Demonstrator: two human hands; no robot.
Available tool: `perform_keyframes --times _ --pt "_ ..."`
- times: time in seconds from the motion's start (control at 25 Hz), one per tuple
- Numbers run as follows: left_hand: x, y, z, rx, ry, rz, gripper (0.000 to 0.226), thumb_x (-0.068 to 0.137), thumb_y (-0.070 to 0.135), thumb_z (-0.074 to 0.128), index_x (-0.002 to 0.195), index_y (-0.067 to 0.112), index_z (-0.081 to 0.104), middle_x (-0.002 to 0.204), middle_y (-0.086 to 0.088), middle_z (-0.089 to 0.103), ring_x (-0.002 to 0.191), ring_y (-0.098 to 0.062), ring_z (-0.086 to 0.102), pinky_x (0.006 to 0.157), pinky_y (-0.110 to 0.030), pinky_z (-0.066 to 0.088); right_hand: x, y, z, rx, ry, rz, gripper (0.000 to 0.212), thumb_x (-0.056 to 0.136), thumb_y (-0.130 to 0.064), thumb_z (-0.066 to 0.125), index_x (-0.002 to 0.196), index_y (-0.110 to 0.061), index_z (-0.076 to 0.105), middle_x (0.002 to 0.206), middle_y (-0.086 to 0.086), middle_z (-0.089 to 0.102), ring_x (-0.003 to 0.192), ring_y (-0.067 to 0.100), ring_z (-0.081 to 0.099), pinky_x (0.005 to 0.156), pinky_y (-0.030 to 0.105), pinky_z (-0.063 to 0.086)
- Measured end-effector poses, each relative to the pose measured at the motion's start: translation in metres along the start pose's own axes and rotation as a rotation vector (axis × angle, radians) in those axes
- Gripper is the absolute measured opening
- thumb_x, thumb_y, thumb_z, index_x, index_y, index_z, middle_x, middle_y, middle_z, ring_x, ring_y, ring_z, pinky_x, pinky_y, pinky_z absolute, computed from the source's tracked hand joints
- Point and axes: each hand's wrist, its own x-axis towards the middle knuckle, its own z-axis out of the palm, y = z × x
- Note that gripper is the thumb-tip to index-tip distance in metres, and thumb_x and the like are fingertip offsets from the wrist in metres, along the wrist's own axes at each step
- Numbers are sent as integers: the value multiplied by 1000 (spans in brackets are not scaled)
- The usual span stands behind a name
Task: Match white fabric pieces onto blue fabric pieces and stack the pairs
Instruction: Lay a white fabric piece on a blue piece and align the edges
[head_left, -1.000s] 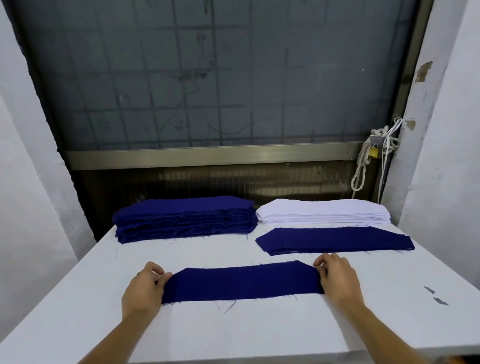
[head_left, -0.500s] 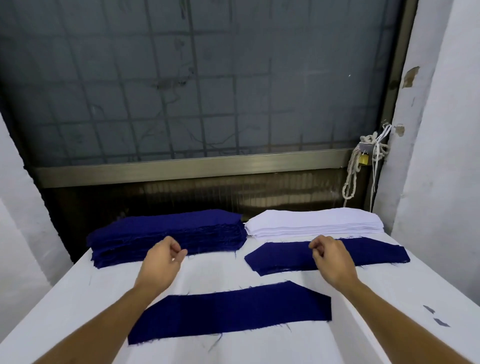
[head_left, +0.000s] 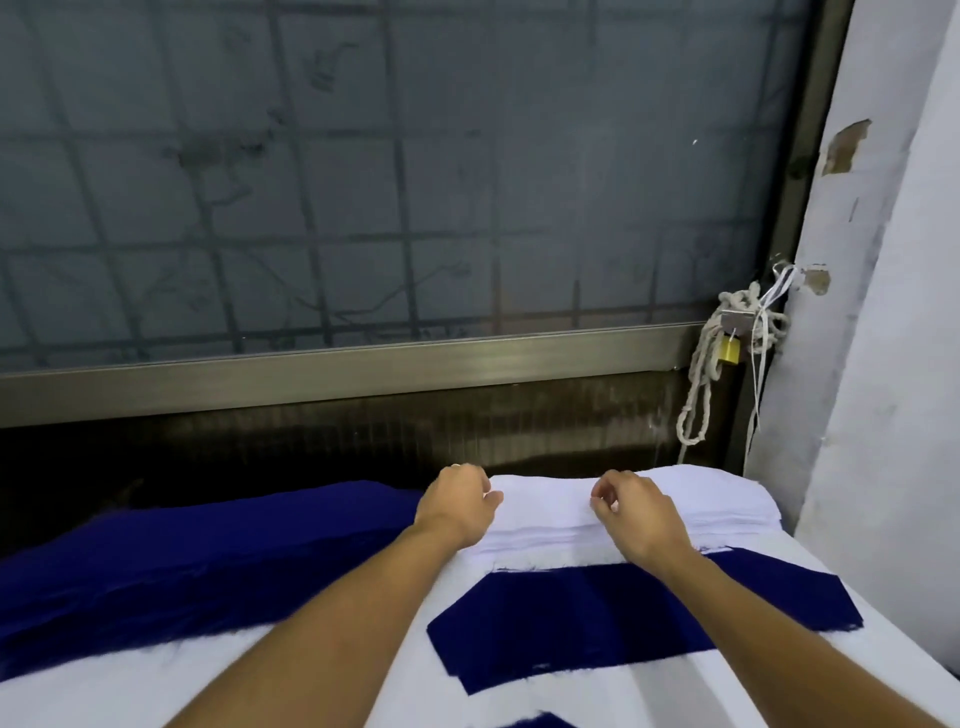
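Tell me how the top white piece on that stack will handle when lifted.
Probably floppy: the white fabric stack is thin flat layers, so a piece should droop unless held at both ends. Likely light. It may drag the layer beneath, since edges lie closely packed.

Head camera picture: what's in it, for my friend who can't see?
The left hand and right hand rest curled on a white fabric stack. A blue fabric stack sits left of it; one blue piece lies flat in front.
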Motion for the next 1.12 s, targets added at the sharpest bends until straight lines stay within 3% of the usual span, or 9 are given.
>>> perform_keyframes --times 0.16,0.28,0.44,0.56,0.68,0.8,0.88,1.0,1.12 --pt "31 2 26 138 -33 -74 28 96 37 65 93 9 63 100 -6 68 86 -21 62 70 -33 53 25 11 22 -69 -13 -43 17 99 -39 58 112 -29 63 117 -7 61 102 11 57 93 29 52" --pt "38 0 31 40 6 -113 25 92 34 73 95 9 72 96 -4 71 88 -20 68 76 -35 59 30 16 32 -127 -6 -81 19 99 -42 56 113 -31 62 122 -7 57 111 11 51 96 29 47" --pt "39 -1 33 -12 -1 -79 20 92 30 73 86 11 71 94 -4 72 88 -19 69 80 -37 60 31 19 40 -140 7 -76 18 99 -43 55 113 -33 59 124 -8 54 115 12 47 99 30 42" --pt "37 -3 32 64 21 39 18 97 29 66 92 12 69 112 -3 61 100 -20 62 91 -39 55 29 16 42 -159 24 -86 16 100 -41 54 112 -33 58 122 -7 53 113 12 47 97 30 41" --pt "34 -4 30 134 -2 157 12 100 29 57 91 21 54 119 0 52 110 -19 48 100 -40 47 29 12 44 -193 31 -102 15 101 -38 52 114 -32 57 121 -7 53 112 13 47 96 30 42" --pt "32 -2 33 90 -17 180 14 99 27 61 89 23 52 108 3 58 101 -16 53 96 -39 50 27 9 44 -201 29 -106 16 101 -36 52 116 -31 56 122 -6 53 112 13 46 97 31 42" --pt "32 -1 35 -16 37 152 11 97 25 66 99 24 55 108 4 61 98 -14 59 91 -35 55 27 9 45 -199 24 -105 19 101 -38 51 118 -31 56 124 -6 52 115 13 46 99 31 42" --pt "34 4 32 -188 82 65 30 93 20 72 116 23 53 103 -1 66 91 -16 65 81 -33 59 27 11 45 -197 12 -99 21 101 -38 52 121 -32 55 128 -6 51 118 14 46 101 33 41" --pt "37 7 28 -119 92 46 12 96 23 69 107 18 65 99 -4 68 89 -17 65 81 -38 59 28 9 45 -177 11 -85 28 100 -36 54 128 -32 51 133 -7 48 122 14 44 104 35 40"
